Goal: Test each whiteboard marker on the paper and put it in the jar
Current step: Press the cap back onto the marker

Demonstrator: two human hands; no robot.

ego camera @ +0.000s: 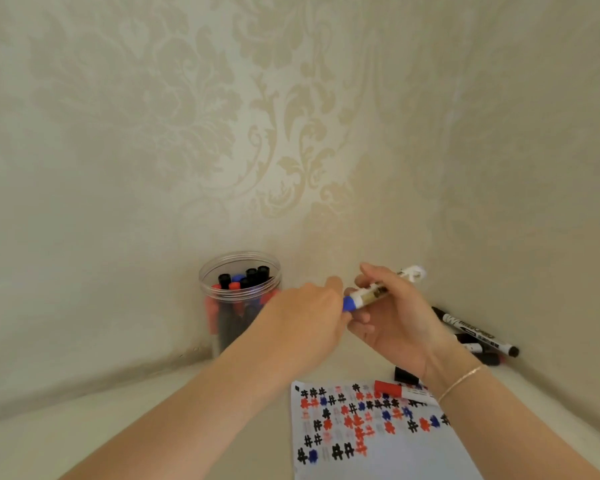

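Jar (pixel 239 299) center frame is pretty full already. Both hands grip a blue marker (pixel 364 295): left hand (pixel 309 320) pinching its cap, right hand (pixel 392 317) wrapped round the barrel. A few markers (pixel 475 330) still wait at right.

**Soft, even light; wide-angle bend and slight blur**

The scene is lit softly and evenly, with a warm beige cast; no single source can be made out. Only faint shadows are seen, along the seam where the wall (pixel 291 116) meets the table (pixel 66 420). A weak sheen is carried by the rim of the jar (pixel 239 261). Left and right of the jar, the table edge is curved strongly by the lens. Slight softness is shown throughout, and the marks on the paper (pixel 378 455) are smeared.
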